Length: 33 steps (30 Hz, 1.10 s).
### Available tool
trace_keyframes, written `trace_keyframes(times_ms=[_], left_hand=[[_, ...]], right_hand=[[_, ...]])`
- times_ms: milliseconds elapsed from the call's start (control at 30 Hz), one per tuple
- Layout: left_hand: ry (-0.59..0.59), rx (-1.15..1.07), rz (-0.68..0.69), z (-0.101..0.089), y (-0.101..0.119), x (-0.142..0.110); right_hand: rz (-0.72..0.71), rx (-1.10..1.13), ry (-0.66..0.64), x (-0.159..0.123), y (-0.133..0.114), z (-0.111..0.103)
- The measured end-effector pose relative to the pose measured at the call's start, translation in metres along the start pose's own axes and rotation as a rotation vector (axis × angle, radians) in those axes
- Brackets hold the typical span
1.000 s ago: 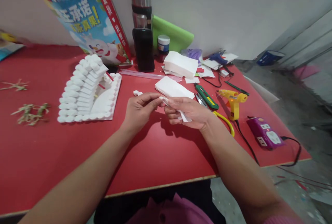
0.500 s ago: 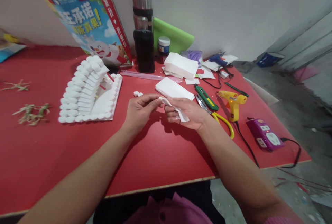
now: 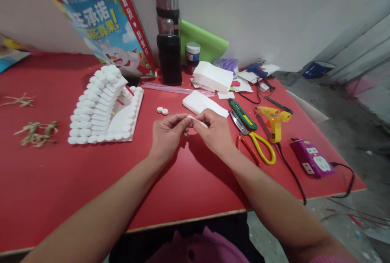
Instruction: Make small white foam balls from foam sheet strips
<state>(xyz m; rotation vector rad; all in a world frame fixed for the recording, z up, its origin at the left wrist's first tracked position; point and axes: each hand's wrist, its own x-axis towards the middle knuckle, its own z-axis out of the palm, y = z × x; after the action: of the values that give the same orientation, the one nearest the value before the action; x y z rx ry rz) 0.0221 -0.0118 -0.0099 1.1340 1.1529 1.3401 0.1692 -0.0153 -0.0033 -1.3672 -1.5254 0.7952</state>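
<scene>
Over the middle of the red table (image 3: 45, 181), my left hand (image 3: 168, 135) and my right hand (image 3: 215, 132) meet fingertip to fingertip. Both are closed in a pinch on a small white foam piece (image 3: 195, 120) held between them. Most of the piece is hidden by my right fingers. Just beyond my hands lies a stack of white foam sheets (image 3: 202, 103). Two small white foam discs (image 3: 162, 110) lie on the table above my left hand. A white foam model house (image 3: 105, 106) stands to the left.
Scissors with red and yellow handles (image 3: 254, 143), a green utility knife (image 3: 242, 114), a yellow glue gun (image 3: 274, 121) and a purple power strip (image 3: 310, 158) lie to the right. A black flask (image 3: 168, 39), green roll (image 3: 202, 43), small jar (image 3: 192, 53) and poster (image 3: 103, 23) stand at the back.
My right hand has turned palm down and its fingertips have closed against my left fingertips. The white foam piece that hung from my right palm is now mostly covered.
</scene>
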Motion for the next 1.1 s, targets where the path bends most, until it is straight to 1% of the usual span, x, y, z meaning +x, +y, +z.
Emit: trace_keyframes(times_ms=[67,200,333,400,533,633,700,767,833,867,933,1000,1067,1100], left_hand=[[0.046,0.028,0.043,0.002,0.0,-0.002],[0.067,0.077,0.151,0.001,-0.002,-0.004],[0.053,0.183,0.239,-0.001,-0.005,-0.003],[0.037,0.264,0.33,-0.002,-0.007,-0.003],[-0.023,0.4,0.5,-0.004,-0.011,-0.003],[-0.049,0.465,0.562,-0.004,-0.012,-0.004],[-0.066,0.453,0.569,-0.004,-0.012,-0.004],[-0.088,0.391,0.54,-0.005,-0.009,-0.002],[-0.121,0.31,0.46,-0.008,-0.005,0.0],[-0.151,0.276,0.398,-0.009,-0.002,0.002],[-0.181,0.188,0.212,-0.012,0.003,0.006],[-0.249,0.124,0.059,-0.016,0.008,0.01],[-0.306,0.08,-0.034,-0.019,0.01,0.014],[-0.332,0.068,-0.052,-0.02,0.011,0.014]], right_hand=[[-0.063,-0.079,0.032,-0.004,-0.001,0.004],[-0.133,-0.14,-0.015,-0.009,-0.003,0.006],[-0.087,-0.102,-0.043,-0.008,-0.003,0.003],[-0.065,-0.053,-0.056,-0.007,-0.003,0.0],[-0.076,0.02,-0.045,-0.004,-0.001,-0.004],[-0.074,0.045,-0.028,-0.003,0.0,-0.004],[-0.069,0.047,-0.018,-0.002,0.0,-0.005],[-0.07,0.048,-0.043,-0.001,0.0,-0.009],[-0.082,0.041,-0.122,0.002,0.0,-0.016],[-0.089,0.033,-0.171,0.003,0.0,-0.02],[-0.092,0.019,-0.256,0.006,-0.001,-0.029],[-0.082,0.026,-0.306,0.008,-0.002,-0.035],[-0.077,0.051,-0.328,0.009,-0.003,-0.038],[-0.076,0.06,-0.33,0.009,-0.004,-0.038]])
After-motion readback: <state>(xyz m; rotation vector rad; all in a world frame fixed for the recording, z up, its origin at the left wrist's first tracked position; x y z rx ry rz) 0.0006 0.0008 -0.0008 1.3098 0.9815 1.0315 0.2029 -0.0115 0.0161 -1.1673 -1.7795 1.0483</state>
